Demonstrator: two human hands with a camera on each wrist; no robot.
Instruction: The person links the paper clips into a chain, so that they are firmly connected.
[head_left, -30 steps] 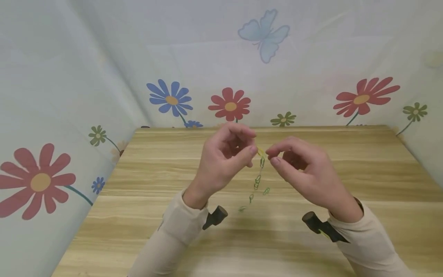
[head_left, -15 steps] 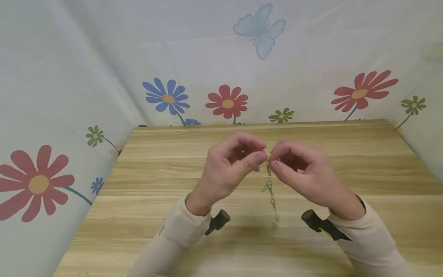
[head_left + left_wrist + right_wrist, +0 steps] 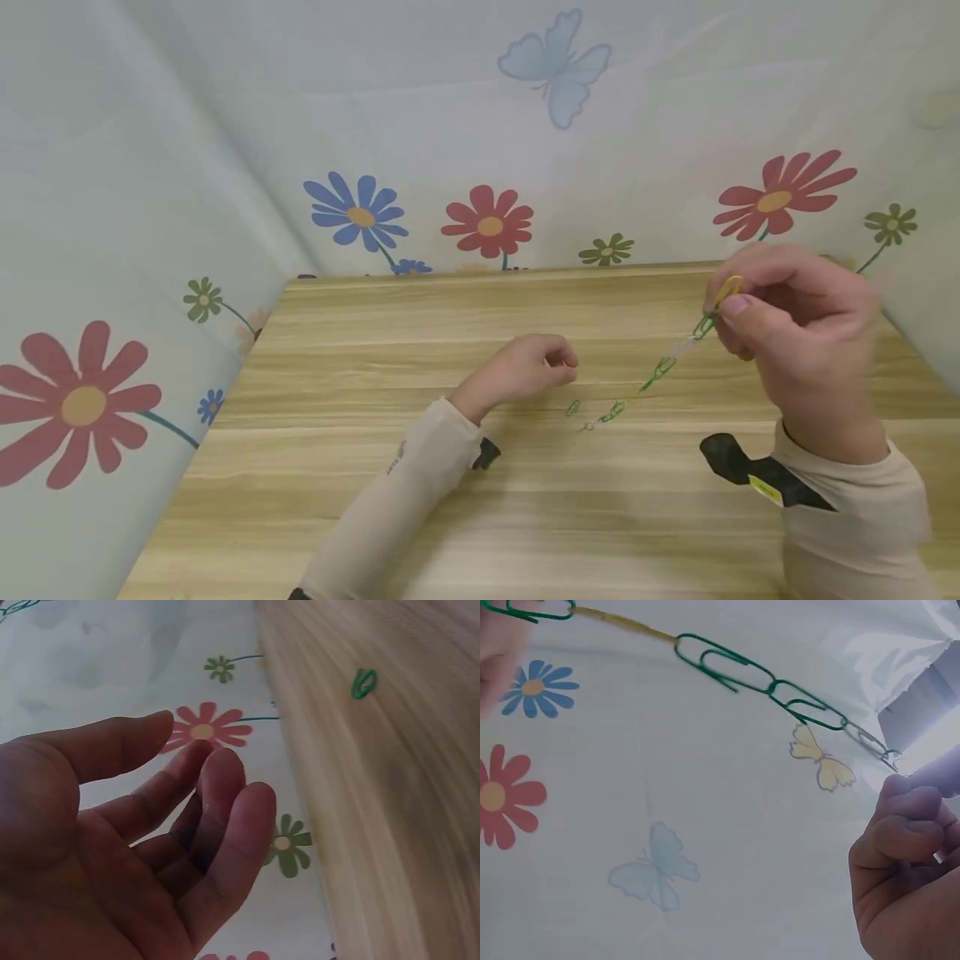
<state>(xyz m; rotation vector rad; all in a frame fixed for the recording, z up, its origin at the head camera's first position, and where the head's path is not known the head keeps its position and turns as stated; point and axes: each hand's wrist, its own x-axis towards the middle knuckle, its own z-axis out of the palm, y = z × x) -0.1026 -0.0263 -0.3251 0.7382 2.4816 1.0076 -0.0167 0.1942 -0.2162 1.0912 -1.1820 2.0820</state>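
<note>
My right hand [image 3: 810, 337], raised at the right of the head view, pinches a yellow paper clip [image 3: 729, 287] between thumb and forefinger. From it a chain of linked paper clips [image 3: 663, 367], green, white and yellow, slants down to the left. In the right wrist view the chain [image 3: 727, 664] stretches across the top. My left hand [image 3: 525, 367] is low over the table, fingers loosely bent; the left wrist view shows nothing between the fingers [image 3: 247, 825]. A single green paper clip [image 3: 573, 407] lies on the table near that hand.
The wood-grain table [image 3: 360, 467] spreads under both hands. White cloth walls [image 3: 420, 100] printed with flowers and butterflies enclose its back and sides. A black wrist camera [image 3: 723, 457] is strapped to the right sleeve, another [image 3: 487, 452] to the left.
Both hands were together at the chain's yellow end. The left hand has let go and dropped lower; the right has moved right and up, drawing the chain with it into a slant.
</note>
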